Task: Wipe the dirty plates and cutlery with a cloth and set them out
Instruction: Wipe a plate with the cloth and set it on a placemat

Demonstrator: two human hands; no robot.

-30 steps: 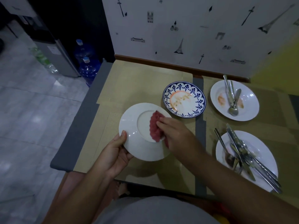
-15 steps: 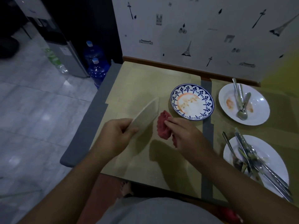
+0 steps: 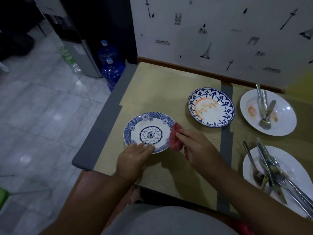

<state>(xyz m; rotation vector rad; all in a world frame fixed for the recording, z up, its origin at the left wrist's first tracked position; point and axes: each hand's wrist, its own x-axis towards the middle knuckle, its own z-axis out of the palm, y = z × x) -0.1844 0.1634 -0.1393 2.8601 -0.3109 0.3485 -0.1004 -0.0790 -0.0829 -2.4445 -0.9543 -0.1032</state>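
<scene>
Patterned plate: a round, glossy blue-and-white floral ceramic plate (image 3: 150, 133) is lying flat on the woven tan matting of the table (image 3: 157, 85), near its front left corner.
Left hand: your left hand (image 3: 133, 158) is resting with straight fingers on that plate's near rim, gripping nothing.
Right hand: your right hand (image 3: 198, 150) is pinching a crumpled red cloth (image 3: 175, 139), which is touching the plate's right rim.
Dirty ware: an orange-smeared blue-rimmed plate (image 3: 210, 107) is sitting beyond the cloth; a stained white plate (image 3: 286, 119) and a white plate heaped with steel cutlery (image 3: 298, 168) are lying to your right.
</scene>
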